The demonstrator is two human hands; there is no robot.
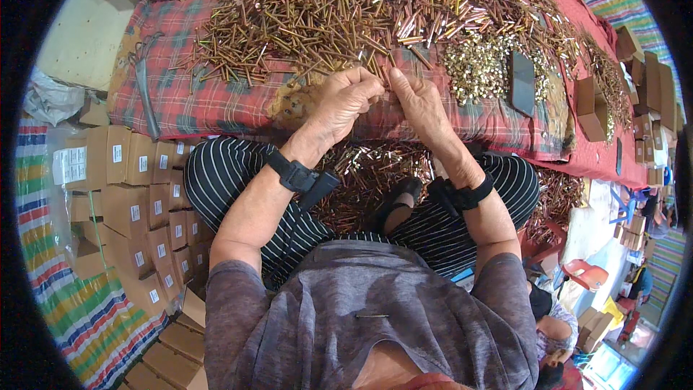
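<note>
Well left of the fingers, cardboard boxes, too overlapped to count, stand stacked beside a striped sheet of green, blue, orange and white; many carry a white label. Closer to the fingers, at the left end of the surface, which is covered in red and green plaid cloth, lies 1 long dark tool, its long axis running away from the person. Between it and the far side of the fingers spreads a heap of coppery rods, beyond counting and pointing every way.

The left hand has its fingers bent inward; the right hand faces it, fingertips just beside the left fingertips. I cannot tell whether either set of fingers is clamped on a rod. Just beyond the right fingers, 1 rod lies slanting, its near end toward the right. Below the fingers, 2 dark wrist straps circle the forearms, and 1 dark shoe shows beside more rods.

Right of the fingers sits a pile of small gold-coloured pieces, uncountable, with 1 dark flat slab whose long axis points away from the person. Farther right are open cartons and 1 red seat.
</note>
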